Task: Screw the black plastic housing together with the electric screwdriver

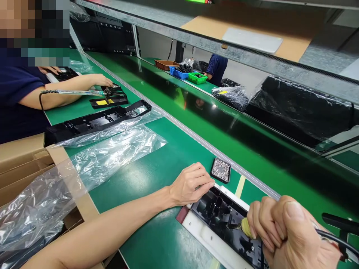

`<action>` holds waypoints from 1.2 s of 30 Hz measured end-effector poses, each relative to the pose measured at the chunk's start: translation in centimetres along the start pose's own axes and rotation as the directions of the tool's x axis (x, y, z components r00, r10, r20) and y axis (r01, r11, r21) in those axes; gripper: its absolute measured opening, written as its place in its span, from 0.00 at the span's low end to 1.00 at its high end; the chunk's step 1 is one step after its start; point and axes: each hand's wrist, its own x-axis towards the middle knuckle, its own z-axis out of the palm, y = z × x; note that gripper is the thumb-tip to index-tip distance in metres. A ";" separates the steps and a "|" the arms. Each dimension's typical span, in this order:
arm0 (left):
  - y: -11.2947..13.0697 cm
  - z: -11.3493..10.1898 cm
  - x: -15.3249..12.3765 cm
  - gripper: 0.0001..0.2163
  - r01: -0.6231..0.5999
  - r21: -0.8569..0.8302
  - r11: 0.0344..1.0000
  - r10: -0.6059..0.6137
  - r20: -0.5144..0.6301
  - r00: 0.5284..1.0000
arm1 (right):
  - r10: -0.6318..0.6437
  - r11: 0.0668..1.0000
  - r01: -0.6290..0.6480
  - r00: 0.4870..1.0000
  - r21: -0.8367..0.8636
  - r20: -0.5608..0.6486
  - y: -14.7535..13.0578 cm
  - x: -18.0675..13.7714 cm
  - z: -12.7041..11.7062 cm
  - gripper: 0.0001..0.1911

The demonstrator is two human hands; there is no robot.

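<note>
My right hand (pixel 291 228) is wrapped round an electric screwdriver (pixel 245 227); its yellowish nose shows, and a black cable trails behind. The bit points down into a black plastic housing (pixel 238 239) with posts and ribs, lying in a white fixture (pixel 207 233). At the fixture's far end is my left hand (pixel 192 183), its fingers curled and pressed together. Whatever those fingers hold, if anything, is hidden. Just beyond them sits a small black tray (pixel 221 170) of tiny silvery screws.
A clear plastic bag (pixel 117 157) and an open cardboard box (pixel 64 168) lie to the left. Nearby are a long black housing (pixel 103 117) and a co-worker's arm (pixel 70 89). A green conveyor belt (pixel 179 101) runs beyond the bench, under a metal shelf (pixel 157 28).
</note>
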 end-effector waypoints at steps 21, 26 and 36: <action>0.1 -0.4 -0.1 0.07 0.012 -0.025 1.000 -0.011 0.043 0.999 | -0.026 0.999 0.025 0.998 0.020 0.052 0.4 0.0 -0.6 0.26; 0.1 -0.4 -0.2 0.06 0.017 -0.025 1.000 -0.016 0.043 0.999 | -0.035 0.999 0.034 0.998 0.006 0.048 0.2 0.2 -0.4 0.27; 0.2 -0.5 -0.3 0.06 0.021 -0.031 0.999 -0.019 0.053 0.998 | -0.044 0.999 0.043 0.996 0.021 0.076 0.4 0.1 -0.7 0.26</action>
